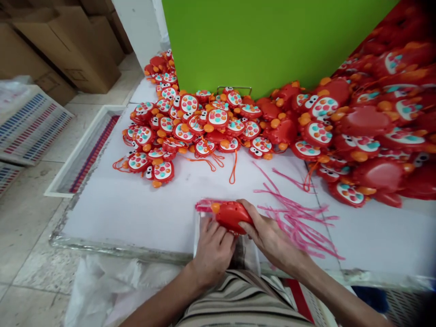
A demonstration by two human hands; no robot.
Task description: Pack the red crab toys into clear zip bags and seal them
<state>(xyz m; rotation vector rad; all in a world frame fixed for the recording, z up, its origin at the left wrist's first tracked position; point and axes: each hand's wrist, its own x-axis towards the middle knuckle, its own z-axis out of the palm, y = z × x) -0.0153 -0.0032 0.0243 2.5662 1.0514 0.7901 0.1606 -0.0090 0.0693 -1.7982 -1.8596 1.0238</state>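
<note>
In front of my body, my right hand [264,229] grips a red plastic toy [233,217] with an orange knob, its smooth back turned up. My left hand [215,245] is closed just left of the toy, its curled fingertips against the toy's lower side. Under both hands lies a clear plastic bag [252,254] with a pink strip [204,205] along its far edge. The left fingers appear to pinch this bag, though the toy partly hides them. To the right, loose pink plastic ties [296,222] are scattered on the white tabletop [136,213].
Red toys with dotted white faces and googly eyes [218,117] are heaped across the back and right. Behind them stands a green panel [272,41]. A white crate [98,145] sits left of the table, with cardboard boxes [68,45] beyond.
</note>
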